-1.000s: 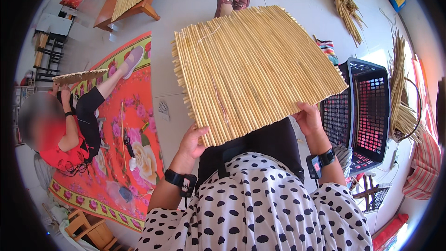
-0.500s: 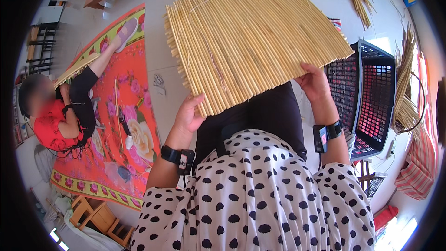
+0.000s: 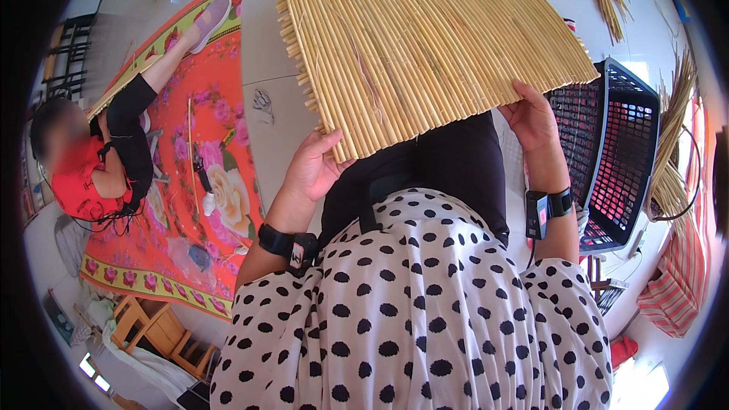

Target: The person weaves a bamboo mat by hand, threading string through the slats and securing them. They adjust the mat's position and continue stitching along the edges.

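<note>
both hands on a woven reed mat point(image 3: 425, 45), held up over the lap, filling the frame from 11 to 2 o'clock. the reeds run roughly 5-to-11 and the near edge slopes up from lower left to right.

left hand point(image 3: 315, 167) at 9 o'clock of the mat's near corner: fingers curled around the edge, thumb on top, pinching the reed ends. right hand point(image 3: 535, 118) at 3 o'clock, on the mat's right near edge: thumb over the top face, the other fingers go under the mat, so how far they close underneath i cannot tell. each wrist has a black watch band.

the mat is clear of the floor and overlaps the rim of a black plastic basket point(image 3: 623, 159) at 3 o'clock.

at 9 o'clock another person in a red top point(image 3: 91, 167) sits on a red floral floor mat point(image 3: 205, 205), well apart. loose reed bundles point(image 3: 672, 159) lie beyond the basket at 3 o'clock. small wooden stool point(image 3: 156, 330) at 7 o'clock.
</note>
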A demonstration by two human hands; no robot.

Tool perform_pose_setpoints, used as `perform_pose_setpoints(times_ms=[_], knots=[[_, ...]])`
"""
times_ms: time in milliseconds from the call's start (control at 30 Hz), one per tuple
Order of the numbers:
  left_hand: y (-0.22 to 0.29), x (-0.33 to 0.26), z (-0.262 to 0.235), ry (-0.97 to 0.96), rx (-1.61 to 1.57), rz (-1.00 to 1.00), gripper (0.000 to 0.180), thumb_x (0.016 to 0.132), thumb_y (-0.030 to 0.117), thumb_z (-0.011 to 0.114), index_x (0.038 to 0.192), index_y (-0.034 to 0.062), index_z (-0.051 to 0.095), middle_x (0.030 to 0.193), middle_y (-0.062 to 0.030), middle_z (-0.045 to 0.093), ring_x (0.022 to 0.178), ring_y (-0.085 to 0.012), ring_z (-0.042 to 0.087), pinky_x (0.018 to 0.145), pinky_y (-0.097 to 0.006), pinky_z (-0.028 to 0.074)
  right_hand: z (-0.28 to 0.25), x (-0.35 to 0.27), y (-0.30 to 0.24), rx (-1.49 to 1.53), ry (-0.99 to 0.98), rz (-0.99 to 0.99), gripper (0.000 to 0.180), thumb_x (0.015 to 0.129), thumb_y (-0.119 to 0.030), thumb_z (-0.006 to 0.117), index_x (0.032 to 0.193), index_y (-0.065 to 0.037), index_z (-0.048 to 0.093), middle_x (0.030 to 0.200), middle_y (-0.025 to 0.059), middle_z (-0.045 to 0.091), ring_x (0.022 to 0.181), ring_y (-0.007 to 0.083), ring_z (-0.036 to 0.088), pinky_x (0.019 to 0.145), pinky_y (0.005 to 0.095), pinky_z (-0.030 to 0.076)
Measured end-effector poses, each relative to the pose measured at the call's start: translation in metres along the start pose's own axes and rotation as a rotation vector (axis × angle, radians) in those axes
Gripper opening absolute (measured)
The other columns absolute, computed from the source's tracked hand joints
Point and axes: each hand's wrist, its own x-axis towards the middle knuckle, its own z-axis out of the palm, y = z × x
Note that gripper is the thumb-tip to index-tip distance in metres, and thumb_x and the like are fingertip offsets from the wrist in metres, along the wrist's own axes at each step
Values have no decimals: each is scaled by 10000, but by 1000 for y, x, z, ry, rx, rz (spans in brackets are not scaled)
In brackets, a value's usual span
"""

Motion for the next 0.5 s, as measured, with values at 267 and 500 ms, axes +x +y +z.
perform_pose_setpoints(times_ms=[267, 500], knots=[[7, 0, -9, 498, 534, 409, 559, 880, 225, 663, 1348, 41, 420, 1334, -141, 479, 1209, -249, 503, 958, -378, 459, 4, -7, 3, -66, -2, 5, 340, 914, -132, 582, 1224, -13, 508, 1121, 142, 635, 927, 216, 679, 785, 333, 588], [32, 1, 38, 92, 1623, 857, 503, 770, 158, 736, 1225, 47, 553, 1346, -176, 445, 1263, -333, 439, 1030, -385, 384, -2, 0, 1, -78, 27, 36, 348, 914, -124, 576, 1236, -17, 500, 1118, 134, 638, 918, 223, 681, 754, 332, 592]])
